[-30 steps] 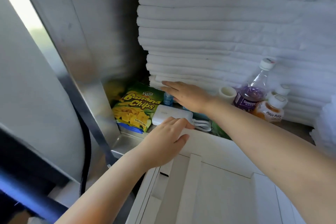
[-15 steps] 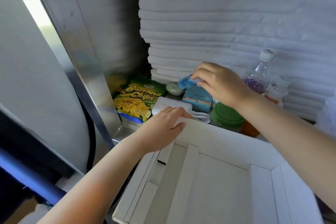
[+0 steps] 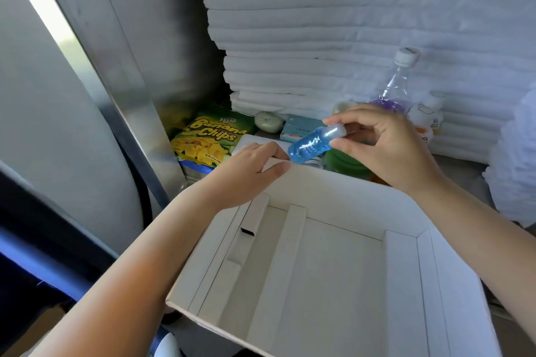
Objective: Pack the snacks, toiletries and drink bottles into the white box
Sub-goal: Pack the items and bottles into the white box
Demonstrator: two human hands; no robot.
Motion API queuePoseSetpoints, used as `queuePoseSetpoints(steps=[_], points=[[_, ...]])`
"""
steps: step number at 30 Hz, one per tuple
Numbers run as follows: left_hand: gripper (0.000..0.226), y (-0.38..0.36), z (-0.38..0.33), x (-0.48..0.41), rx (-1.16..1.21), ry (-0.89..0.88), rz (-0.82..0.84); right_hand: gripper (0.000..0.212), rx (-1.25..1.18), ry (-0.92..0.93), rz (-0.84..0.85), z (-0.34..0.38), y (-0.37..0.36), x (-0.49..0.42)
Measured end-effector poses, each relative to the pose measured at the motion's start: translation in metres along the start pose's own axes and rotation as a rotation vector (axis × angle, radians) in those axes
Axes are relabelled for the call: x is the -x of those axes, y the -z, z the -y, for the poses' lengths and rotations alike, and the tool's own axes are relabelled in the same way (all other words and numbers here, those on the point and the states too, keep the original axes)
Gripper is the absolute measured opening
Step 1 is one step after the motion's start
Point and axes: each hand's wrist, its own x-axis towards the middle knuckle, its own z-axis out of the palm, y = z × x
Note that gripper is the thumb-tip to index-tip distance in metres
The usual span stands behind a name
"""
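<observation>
**A small blue bottle point(image 3: 314, 143) hung over the far rim of the white box point(image 3: 333, 191), held by its cap end alone.**

The right hand point(image 3: 385, 148) pinched the tilted bottle at its clear cap between thumb and fingertips, above the box's far edge and not yet inside. The left hand point(image 3: 246, 174) gripped that same rim near the corner, thumb on the inner side. Only cardboard folds showed in the box. The hold looked slight. A smooth bottle pinched at one end could swing or slip, dropping behind the box among the Banana Chips bag point(image 3: 207, 139), the pale blue carton point(image 3: 298, 127) and the green lid point(image 3: 345, 161). The right wrist also sat just in front of the clear bottle of purple drink point(image 3: 397, 81), which a careless turn might topple. Should the left hand let go, the light box could shift.
</observation>
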Motion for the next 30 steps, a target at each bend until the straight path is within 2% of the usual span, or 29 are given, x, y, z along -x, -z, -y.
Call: queuePoseSetpoints(steps=[9, 12, 15, 17, 20, 21, 30], points=[[0.058, 0.000, -0.001, -0.002, -0.120, -0.008, -0.004, 0.037, -0.129, -0.051, 0.077, -0.007, 0.006, 0.000], [0.072, 0.002, -0.003, 0.000, -0.128, -0.018, 0.024, 0.038, -0.086, -0.041, 0.144, -0.007, 0.007, 0.003], [0.085, 0.004, -0.007, 0.002, -0.150, -0.037, 0.042, 0.032, 0.056, -0.013, 0.235, -0.005, 0.001, 0.006], [0.075, 0.004, -0.008, 0.001, -0.140, -0.041, 0.032, 0.026, 0.181, 0.034, 0.282, -0.003, -0.004, 0.008], [0.033, 0.001, -0.004, -0.002, -0.080, -0.025, 0.022, 0.022, 0.304, 0.086, 0.355, 0.000, -0.008, 0.011], [0.027, 0.001, -0.003, -0.003, -0.095, -0.022, 0.023, 0.022, 0.318, 0.091, 0.384, 0.001, -0.010, 0.012], [0.032, 0.002, -0.003, -0.003, -0.210, -0.052, 0.006, 0.019, 0.303, 0.104, 0.697, 0.003, -0.045, 0.024]])
